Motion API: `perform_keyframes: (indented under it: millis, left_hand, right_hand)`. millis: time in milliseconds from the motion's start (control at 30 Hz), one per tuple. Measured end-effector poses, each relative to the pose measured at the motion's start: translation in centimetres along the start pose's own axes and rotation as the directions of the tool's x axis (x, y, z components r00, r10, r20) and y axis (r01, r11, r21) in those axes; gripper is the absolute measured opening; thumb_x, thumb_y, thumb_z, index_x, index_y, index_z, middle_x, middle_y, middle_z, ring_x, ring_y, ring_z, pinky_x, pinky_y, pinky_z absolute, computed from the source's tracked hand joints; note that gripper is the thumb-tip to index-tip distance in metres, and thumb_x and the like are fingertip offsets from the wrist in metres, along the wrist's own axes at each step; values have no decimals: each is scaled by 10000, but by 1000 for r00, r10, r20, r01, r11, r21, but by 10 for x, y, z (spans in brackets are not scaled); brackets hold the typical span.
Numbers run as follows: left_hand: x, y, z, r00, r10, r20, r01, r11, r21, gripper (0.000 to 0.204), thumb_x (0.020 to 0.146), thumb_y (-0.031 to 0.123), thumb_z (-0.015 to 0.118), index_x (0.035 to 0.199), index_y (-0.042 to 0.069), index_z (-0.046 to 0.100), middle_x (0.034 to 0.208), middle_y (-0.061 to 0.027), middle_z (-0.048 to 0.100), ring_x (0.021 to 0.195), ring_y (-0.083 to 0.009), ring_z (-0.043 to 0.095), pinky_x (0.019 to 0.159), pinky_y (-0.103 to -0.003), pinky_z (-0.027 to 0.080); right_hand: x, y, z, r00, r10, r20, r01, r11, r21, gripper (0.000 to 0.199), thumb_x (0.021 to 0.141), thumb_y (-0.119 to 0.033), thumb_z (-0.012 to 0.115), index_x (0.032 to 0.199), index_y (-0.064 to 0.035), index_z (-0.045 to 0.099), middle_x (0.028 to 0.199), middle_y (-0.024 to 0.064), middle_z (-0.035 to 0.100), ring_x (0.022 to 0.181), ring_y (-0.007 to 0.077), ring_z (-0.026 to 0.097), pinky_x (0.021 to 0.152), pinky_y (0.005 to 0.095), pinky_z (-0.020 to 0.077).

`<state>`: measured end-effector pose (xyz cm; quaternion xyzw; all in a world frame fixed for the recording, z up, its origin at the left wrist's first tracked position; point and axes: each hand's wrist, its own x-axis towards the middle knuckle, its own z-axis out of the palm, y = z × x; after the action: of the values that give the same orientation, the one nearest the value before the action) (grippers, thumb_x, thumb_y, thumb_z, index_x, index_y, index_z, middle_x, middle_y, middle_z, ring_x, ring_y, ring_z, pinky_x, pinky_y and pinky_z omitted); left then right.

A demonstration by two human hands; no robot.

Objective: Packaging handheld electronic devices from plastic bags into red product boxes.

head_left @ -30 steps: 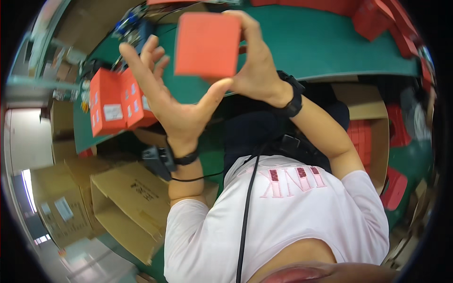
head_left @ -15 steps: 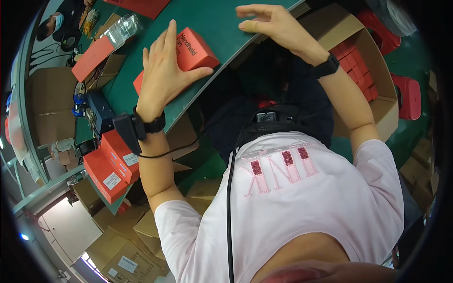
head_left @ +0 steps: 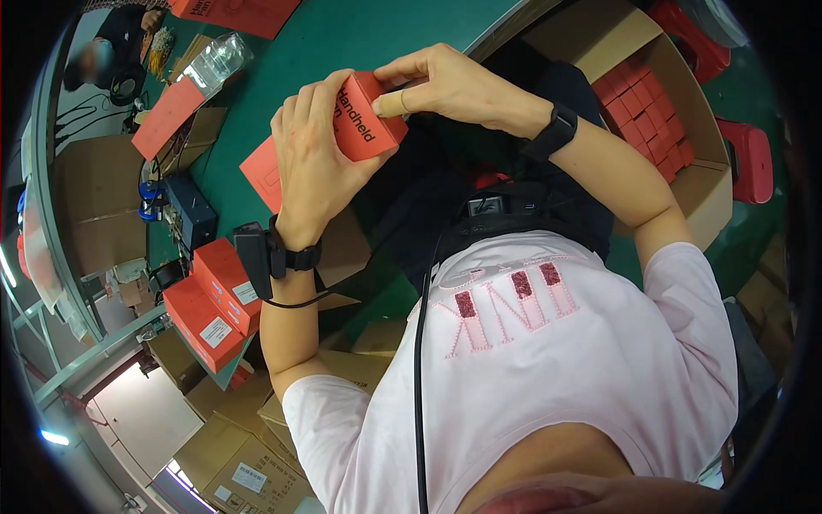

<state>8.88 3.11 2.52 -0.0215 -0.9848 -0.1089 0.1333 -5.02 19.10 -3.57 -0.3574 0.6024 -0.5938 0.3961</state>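
A long orange-red carton with dark print lies slanted over the near edge of the green table. My left hand is wrapped over its middle, thumb along the near side and fingers on the far side, hiding much of the top face. At the carton's right end, my right hand grips it with bent fingers on the far edge and the thumb on the end. A tan wrap covers that thumb. Whether the carton's end flap is open is hidden by my right fingers.
Stacked orange-red boxes stand at the table's left end. A clear plastic tray lies farther back. On my right, an open brown carton holds many small red boxes, near a red stool. A person sits across the table.
My right hand has come down and left onto the carton's end and now holds it. My left hand and the carton have shifted slightly right and toward me.
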Motion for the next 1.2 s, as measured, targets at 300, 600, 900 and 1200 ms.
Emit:
perform_keyframes:
  millis: [300, 600, 900, 1200]
  left_hand:
    - [-9, 15, -5, 991, 131, 30, -132, 991, 25, 773, 663, 197, 890, 1339, 65, 539, 1235, -121, 599, 1129, -332, 563, 996, -465, 408]
    - [-11, 15, -8, 993, 77, 93, -77, 997, -7, 809, 658, 230, 904, 1353, 62, 526, 1263, -121, 596, 1165, -338, 555, 1011, -463, 408]
    - [-18, -6, -31, 985, 55, 165, -56, 998, 5, 869, 589, 241, 935, 1349, 90, 542, 1280, -109, 610, 1160, -345, 561, 1014, -464, 414]
    - [-24, -10, -37, 996, -78, 45, 86, 971, -221, 1003, 529, 217, 994, 1399, 73, 515, 1267, -94, 601, 1133, -300, 580, 972, -416, 488]
  right_hand:
    - [-16, -3, 7, 996, -21, 83, 25, 998, -54, 582, 866, -265, 766, 1333, 47, 614, 1113, 110, 707, 929, 135, 675, 859, 279, 549]
    - [-24, -6, 9, 999, 33, -36, -36, 993, -113, 611, 842, -246, 783, 1317, 93, 601, 1090, 157, 722, 895, 137, 688, 846, 295, 555]
    - [-36, 11, -7, 992, 112, -62, -92, 963, 254, 444, 916, -110, 647, 1339, 23, 613, 1151, 101, 692, 1023, 185, 671, 917, 328, 538]
    - [-25, -3, 5, 677, -673, 297, 614, 295, -732, 310, 852, 45, 567, 1131, -78, 623, 1030, 94, 597, 1043, 290, 610, 906, 420, 509]
